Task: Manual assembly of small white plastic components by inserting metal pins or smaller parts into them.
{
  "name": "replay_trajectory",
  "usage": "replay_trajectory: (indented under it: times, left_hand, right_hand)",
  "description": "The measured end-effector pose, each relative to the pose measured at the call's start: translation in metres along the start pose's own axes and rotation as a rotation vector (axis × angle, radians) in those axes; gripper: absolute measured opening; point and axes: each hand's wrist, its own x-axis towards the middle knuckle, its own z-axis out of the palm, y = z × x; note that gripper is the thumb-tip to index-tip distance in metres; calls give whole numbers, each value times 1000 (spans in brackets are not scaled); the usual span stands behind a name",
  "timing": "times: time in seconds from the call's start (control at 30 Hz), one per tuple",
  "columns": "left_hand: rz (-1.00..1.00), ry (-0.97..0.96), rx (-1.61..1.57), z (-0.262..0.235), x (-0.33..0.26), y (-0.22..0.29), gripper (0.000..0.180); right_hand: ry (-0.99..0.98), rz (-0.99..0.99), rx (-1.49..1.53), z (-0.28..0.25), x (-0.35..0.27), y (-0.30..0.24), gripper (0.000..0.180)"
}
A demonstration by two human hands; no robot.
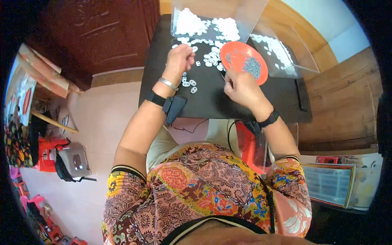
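Note:
My left hand (180,58) hovers over the black table (212,102), fingers curled among several small white plastic pieces (188,83); I cannot tell whether it pinches one. My right hand (241,87) rests lower right of them, fingers closed, seemingly on a small thin part that is too small to make out. Just beyond it sits an orange plate (244,61) holding a heap of tiny grey metal bits. More white pieces (210,57) lie scattered between the hands and the plate.
A clear plastic box (204,24) full of white pieces stands at the table's far edge; a second clear box (281,53) lies to the right. A wooden wall panel (343,102) is on the right, a tiled floor with red stools (49,151) on the left.

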Motion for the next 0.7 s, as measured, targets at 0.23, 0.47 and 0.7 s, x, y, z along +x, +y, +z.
replay_trajectory:
  times: [0.23, 0.47, 0.7]
  left_hand:
    - [-1, 15, 35, 0, 5, -4, 23]
    - [6, 57, 20, -3, 8, -6, 22]
    - [-61, 26, 86, 0, 7, -7, 21]
  right_hand:
    - [167, 133, 243, 18, 67, 1, 5]
    - [312, -13, 314, 30, 76, 2, 11]
    - [344, -32, 320, 35, 76, 6, 9]
